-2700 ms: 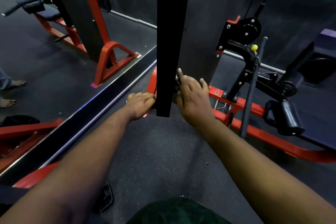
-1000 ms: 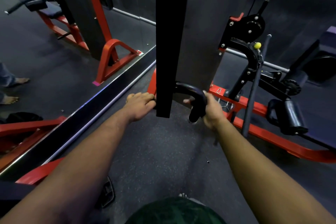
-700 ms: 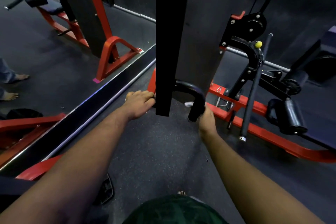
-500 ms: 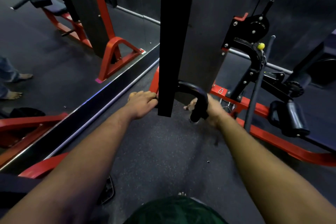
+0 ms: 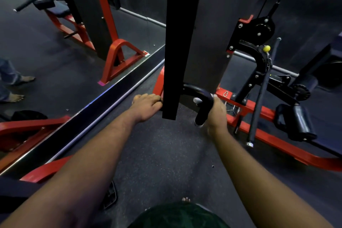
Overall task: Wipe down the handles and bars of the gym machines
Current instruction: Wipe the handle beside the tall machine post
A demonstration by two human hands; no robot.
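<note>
Grip, right hand: fingers wrapped round the curved black handle, a pale cloth showing between them, judged to be wiping it. Grip, left hand: fingers curled behind the black upright post, seemingly steadying; what they clamp is hidden.

- Red machine frame: floor-level, behind the handle.
- Long black bar: hangs right, untouched, likely next.
- Yellow knob: above that bar.
- Writing: none legible.
</note>
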